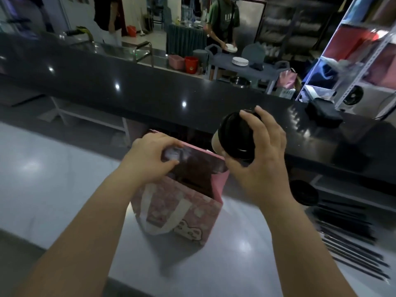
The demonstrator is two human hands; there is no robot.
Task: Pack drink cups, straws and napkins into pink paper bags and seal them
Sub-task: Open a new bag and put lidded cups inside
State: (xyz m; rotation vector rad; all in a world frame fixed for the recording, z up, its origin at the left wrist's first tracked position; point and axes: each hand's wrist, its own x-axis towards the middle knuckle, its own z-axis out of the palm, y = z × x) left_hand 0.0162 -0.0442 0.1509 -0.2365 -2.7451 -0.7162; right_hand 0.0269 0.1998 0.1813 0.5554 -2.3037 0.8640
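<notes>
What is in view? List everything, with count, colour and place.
paper bag: one, pink, standing open on the white counter, centre
cup: one, pale with black lid, held at the bag's right edge
straws: several, black, lying on the counter at right
plates: one stack, white, on the grey table behind
bucket: one, red, left of the plates
hands: two; left hand grips the bag's rim, right hand grips the cup

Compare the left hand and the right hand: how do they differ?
The left hand grips the rim of the bag; the right hand holds a black-lidded cup. The left hand rests on the bag; the right hand hangs in the air near it, cup tilted. Both are curled round something.
</notes>
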